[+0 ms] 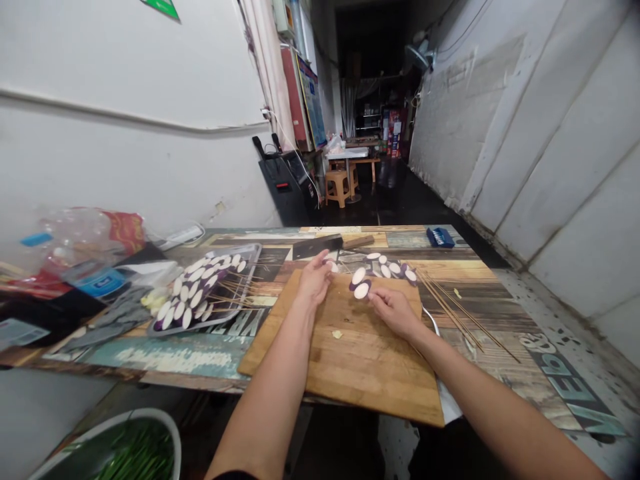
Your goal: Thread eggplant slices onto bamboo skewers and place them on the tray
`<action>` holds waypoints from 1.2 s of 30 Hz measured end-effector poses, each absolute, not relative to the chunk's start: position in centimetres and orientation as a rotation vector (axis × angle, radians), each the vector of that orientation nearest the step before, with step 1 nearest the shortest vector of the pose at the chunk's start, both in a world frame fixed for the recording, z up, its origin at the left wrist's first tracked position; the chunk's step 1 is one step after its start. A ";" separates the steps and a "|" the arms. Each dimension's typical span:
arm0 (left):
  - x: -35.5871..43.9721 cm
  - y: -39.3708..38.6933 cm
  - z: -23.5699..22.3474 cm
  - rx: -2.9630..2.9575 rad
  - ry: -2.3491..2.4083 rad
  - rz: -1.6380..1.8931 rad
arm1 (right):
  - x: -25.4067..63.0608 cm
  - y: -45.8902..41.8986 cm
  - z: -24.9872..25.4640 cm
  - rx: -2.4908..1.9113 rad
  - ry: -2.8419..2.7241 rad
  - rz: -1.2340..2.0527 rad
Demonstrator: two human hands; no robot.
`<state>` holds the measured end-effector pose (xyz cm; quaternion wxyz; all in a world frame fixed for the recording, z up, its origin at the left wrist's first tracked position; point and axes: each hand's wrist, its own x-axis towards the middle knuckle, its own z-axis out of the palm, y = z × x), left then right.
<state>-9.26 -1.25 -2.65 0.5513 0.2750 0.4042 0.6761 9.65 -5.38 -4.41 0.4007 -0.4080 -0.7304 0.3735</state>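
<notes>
My left hand (315, 279) rests at the far left corner of the wooden cutting board (350, 353), fingers curled around an eggplant slice (331, 266). My right hand (393, 308) lies on the board, pinching a skewer that carries eggplant slices (361, 287) with white flesh and purple skin. More loose slices (393, 267) lie just beyond the board's far edge.
A metal tray (250, 267) of skewered eggplant slices sits left of the board. Bare bamboo skewers (460, 313) lie to the right. A cleaver (330, 245) and a blue box (440, 237) lie at the table's far side. Bags and bottles (75, 253) clutter the left; a bowl of greens (125, 453) sits below.
</notes>
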 end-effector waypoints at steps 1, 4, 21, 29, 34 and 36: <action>-9.3 -1.3 -2.7 0.653 0.961 1.595 | 9.7 -5.4 -4.4 -1.034 -1.849 0.949; -9.1 -1.5 -2.8 0.670 0.970 1.583 | 9.7 -5.3 -4.6 -1.028 -1.872 0.927; -8.9 -1.0 -3.7 0.809 1.069 1.429 | 9.6 -5.3 -4.4 -1.020 -1.934 0.857; -9.4 -1.0 -3.5 0.571 1.029 1.459 | 9.9 -5.1 -4.5 -1.009 -1.979 0.799; -9.9 -0.6 -3.6 0.507 0.954 1.471 | 9.9 -5.4 -4.2 -1.007 -2.051 0.789; -10.0 -0.4 -3.8 0.477 0.945 1.476 | 9.8 -5.4 -4.1 -1.034 -2.044 0.799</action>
